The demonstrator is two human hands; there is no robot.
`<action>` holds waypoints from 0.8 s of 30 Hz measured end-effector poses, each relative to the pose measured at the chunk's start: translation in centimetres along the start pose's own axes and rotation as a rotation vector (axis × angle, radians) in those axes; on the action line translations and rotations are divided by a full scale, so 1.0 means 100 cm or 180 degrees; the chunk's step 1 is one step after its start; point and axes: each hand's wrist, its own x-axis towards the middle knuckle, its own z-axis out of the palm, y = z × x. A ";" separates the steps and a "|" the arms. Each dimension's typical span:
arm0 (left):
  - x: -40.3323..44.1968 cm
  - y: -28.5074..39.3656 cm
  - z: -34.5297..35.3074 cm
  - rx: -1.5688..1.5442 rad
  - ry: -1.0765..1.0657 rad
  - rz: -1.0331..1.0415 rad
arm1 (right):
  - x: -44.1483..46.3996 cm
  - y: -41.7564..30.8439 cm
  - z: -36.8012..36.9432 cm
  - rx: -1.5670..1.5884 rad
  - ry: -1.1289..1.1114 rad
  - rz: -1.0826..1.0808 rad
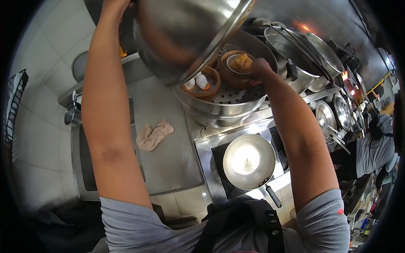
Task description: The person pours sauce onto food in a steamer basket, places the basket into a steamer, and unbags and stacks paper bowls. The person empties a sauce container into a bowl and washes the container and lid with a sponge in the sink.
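Note:
A large domed metal steamer lid (181, 38) is raised and tilted over the left side of a steamer pot (223, 120). My left hand (120, 5) is at the lid's far side, closed on it, mostly cut off by the top edge. My right hand (260, 71) grips the right side of a round bamboo steamer basket (236, 80) on the perforated tray. In that basket sits a small bowl with yellow-orange food (241, 63). Beside it, another bamboo basket (210, 93) holds white pieces with orange on them, partly under the lid.
A pan (249, 162) with a black handle rests on the near burner. A crumpled cloth (154, 135) lies on the metal counter (168, 168). Large pots (303, 80) stand at right, with more pans (325, 116) and a person (375, 145) beyond. A metal pot (73, 116) is at left.

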 end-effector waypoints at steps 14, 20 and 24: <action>-0.049 0.045 0.118 0.1867 -0.0863 0.0644 | -0.325 0.137 -0.144 0.0838 0.1242 -0.0953; -0.120 0.046 0.187 0.2712 -0.0956 0.0849 | -0.459 0.418 -0.020 0.1023 0.1149 0.1465; -0.025 -0.012 0.207 0.1198 -0.2628 0.0250 | -0.630 0.563 0.138 0.3100 0.0924 0.3509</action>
